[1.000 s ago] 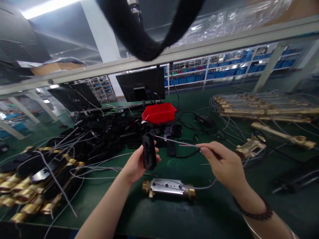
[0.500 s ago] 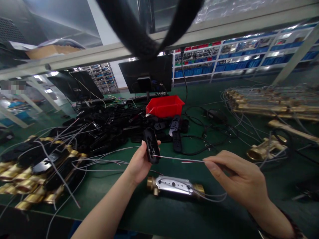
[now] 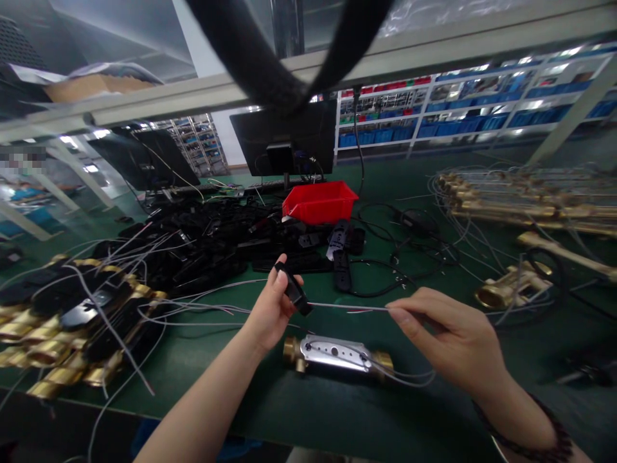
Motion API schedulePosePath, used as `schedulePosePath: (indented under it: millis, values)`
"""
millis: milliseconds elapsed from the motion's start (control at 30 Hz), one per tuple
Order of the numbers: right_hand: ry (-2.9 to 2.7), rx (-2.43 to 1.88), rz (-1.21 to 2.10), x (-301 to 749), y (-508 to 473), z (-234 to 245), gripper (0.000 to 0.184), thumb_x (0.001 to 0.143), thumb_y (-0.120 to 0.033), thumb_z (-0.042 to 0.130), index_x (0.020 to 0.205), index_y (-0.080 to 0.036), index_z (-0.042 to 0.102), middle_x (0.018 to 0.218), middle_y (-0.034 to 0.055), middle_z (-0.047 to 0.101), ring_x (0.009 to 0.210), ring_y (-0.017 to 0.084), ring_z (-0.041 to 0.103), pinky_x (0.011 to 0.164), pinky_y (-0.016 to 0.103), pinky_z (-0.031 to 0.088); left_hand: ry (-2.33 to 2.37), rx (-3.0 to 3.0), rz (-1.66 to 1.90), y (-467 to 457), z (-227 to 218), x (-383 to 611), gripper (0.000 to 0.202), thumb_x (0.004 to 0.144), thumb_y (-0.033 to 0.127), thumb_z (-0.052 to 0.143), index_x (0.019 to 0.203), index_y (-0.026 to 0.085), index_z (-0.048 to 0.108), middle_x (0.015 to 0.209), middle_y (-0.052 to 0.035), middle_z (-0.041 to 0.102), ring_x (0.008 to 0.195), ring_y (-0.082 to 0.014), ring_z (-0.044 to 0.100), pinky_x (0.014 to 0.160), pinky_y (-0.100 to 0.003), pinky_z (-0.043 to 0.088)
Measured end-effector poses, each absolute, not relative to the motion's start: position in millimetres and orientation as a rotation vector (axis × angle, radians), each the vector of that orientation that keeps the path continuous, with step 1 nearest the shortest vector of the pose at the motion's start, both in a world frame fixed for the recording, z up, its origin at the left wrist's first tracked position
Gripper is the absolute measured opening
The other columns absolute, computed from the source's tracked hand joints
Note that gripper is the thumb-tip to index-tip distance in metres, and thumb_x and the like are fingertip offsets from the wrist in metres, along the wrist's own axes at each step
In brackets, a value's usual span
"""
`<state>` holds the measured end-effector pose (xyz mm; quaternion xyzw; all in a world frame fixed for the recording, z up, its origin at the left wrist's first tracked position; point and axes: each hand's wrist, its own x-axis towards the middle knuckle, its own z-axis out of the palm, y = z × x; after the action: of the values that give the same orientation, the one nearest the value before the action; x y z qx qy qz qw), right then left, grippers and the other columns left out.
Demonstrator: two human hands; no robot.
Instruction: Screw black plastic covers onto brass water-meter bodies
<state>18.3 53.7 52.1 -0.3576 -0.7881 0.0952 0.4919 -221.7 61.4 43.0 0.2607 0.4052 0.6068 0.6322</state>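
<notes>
My left hand (image 3: 270,312) is closed round a small black plastic cover (image 3: 293,289), held tilted above the green table (image 3: 318,405). My right hand (image 3: 446,337) pinches a thin grey wire (image 3: 351,307) whose tip meets the lower end of the black cover. The wire loops back down to a brass fitting with a silver metal plate (image 3: 336,354) lying on the table just below both hands.
A heap of black plastic parts (image 3: 202,247) lies behind my left hand, with a red bin (image 3: 319,202) and monitors (image 3: 284,143) further back. Brass fittings with wires are stacked at the left (image 3: 62,321) and at the right (image 3: 525,206). Black cables (image 3: 400,251) trail across the middle.
The black cover has tilted from upright to slanted in my left hand, and the wire tip has come up against its lower end. My right hand has dropped slightly.
</notes>
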Motion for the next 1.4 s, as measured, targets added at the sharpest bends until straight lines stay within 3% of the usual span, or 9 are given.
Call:
schedulePosePath:
  millis: [133, 267, 400, 533, 667, 733, 867, 1033, 1400]
  values:
    - [-1.905, -0.892, 0.287, 15.4, 55.1, 49.6, 0.016, 0.084, -0.027, 0.058, 0.074, -0.02, 0.069, 0.062, 0.0022, 0.063, 0.053, 0.013, 0.058, 0.046, 0.022, 0.046, 1.006, 0.561, 1.305, 63.9, 40.1, -219.3, 0.038, 0.078, 0.051, 0.064, 0.093, 0.017, 0.058, 0.07, 0.0, 0.061, 0.053, -0.0097, 0.059, 0.043, -0.017, 0.049]
    - [-1.838, -0.976, 0.292, 13.3, 55.7, 46.1, 0.019, 0.085, -0.029, 0.056, 0.073, -0.021, 0.068, 0.062, 0.0012, 0.063, 0.052, 0.012, 0.056, 0.044, 0.021, 0.043, 1.049, 0.52, 1.168, 65.7, 38.4, -217.0, 0.042, 0.081, 0.053, 0.057, 0.07, 0.012, 0.055, 0.057, -0.0007, 0.057, 0.043, -0.0064, 0.053, 0.035, -0.012, 0.041]
    - [-1.807, -1.01, 0.345, 7.7, 55.7, 42.3, 0.022, 0.085, -0.032, 0.055, 0.071, -0.021, 0.068, 0.064, 0.0014, 0.065, 0.054, 0.012, 0.058, 0.045, 0.02, 0.044, 1.025, 0.547, 1.154, 62.4, 38.6, -215.3, 0.029, 0.086, 0.042, 0.056, 0.086, 0.014, 0.061, 0.054, 0.002, 0.055, 0.035, -0.0035, 0.045, 0.031, -0.01, 0.035]
    - [-1.736, -1.095, 0.443, 0.4, 55.4, 37.1, 0.029, 0.087, -0.04, 0.051, 0.075, -0.019, 0.066, 0.055, 0.0005, 0.061, 0.046, 0.012, 0.056, 0.04, 0.02, 0.041, 0.909, 0.592, 1.089, 55.3, 41.8, -213.5, 0.033, 0.083, 0.022, 0.064, 0.116, 0.019, 0.058, 0.074, -0.001, 0.063, 0.053, -0.0058, 0.06, 0.052, -0.014, 0.051]
    - [-1.713, -1.121, 0.528, -1.9, 54.6, 32.7, 0.033, 0.09, -0.043, 0.045, 0.078, -0.017, 0.062, 0.046, -0.003, 0.051, 0.04, 0.011, 0.05, 0.038, 0.02, 0.038, 0.938, 0.847, 1.048, 50.3, 41.1, -209.7, 0.055, 0.057, 0.009, 0.081, 0.107, 0.019, 0.06, 0.086, -0.0017, 0.065, 0.066, -0.0101, 0.061, 0.06, -0.019, 0.049]
    - [-1.76, -1.091, 0.517, -1.7, 53.8, 31.1, 0.03, 0.091, -0.039, 0.044, 0.081, -0.018, 0.062, 0.05, -0.0022, 0.054, 0.044, 0.011, 0.053, 0.042, 0.02, 0.042, 1.053, 1.038, 1.072, 49.8, 39.2, -208.3, 0.052, 0.05, 0.005, 0.08, 0.098, 0.018, 0.063, 0.083, -0.0007, 0.064, 0.069, -0.0129, 0.06, 0.061, -0.021, 0.046]
    - [-1.831, -0.982, 0.391, -3.0, 52.2, 29.2, 0.02, 0.092, -0.027, 0.044, 0.094, -0.02, 0.063, 0.072, 0.0017, 0.066, 0.065, 0.014, 0.063, 0.059, 0.022, 0.05, 1.174, 1.301, 1.068, 50.9, 36.7, -210.0, 0.02, 0.063, 0.028, 0.076, 0.077, 0.015, 0.07, 0.072, -0.0031, 0.063, 0.068, -0.0167, 0.056, 0.062, -0.025, 0.043]
    - [-1.821, -0.922, 0.236, -5.8, 51.1, 30.3, 0.025, 0.09, -0.019, 0.048, 0.109, -0.021, 0.064, 0.08, 0.0037, 0.065, 0.069, 0.014, 0.062, 0.06, 0.023, 0.051, 1.041, 1.234, 1.012, 49.8, 37.3, -212.6, 0.053, 0.069, 0.063, 0.063, 0.084, 0.013, 0.071, 0.07, -0.0055, 0.064, 0.063, -0.0149, 0.054, 0.06, -0.025, 0.042]
    - [-1.764, -0.946, -0.113, -5.9, 49.8, 36.4, 0.014, 0.085, -0.013, 0.057, 0.094, -0.016, 0.068, 0.071, 0.0031, 0.067, 0.062, 0.012, 0.061, 0.06, 0.023, 0.051, 0.987, 1.354, 0.865, 48.4, 35.9, -211.2, 0.064, 0.067, 0.073, 0.056, 0.081, 0.012, 0.067, 0.066, -0.0057, 0.062, 0.057, -0.0128, 0.049, 0.052, -0.022, 0.035]
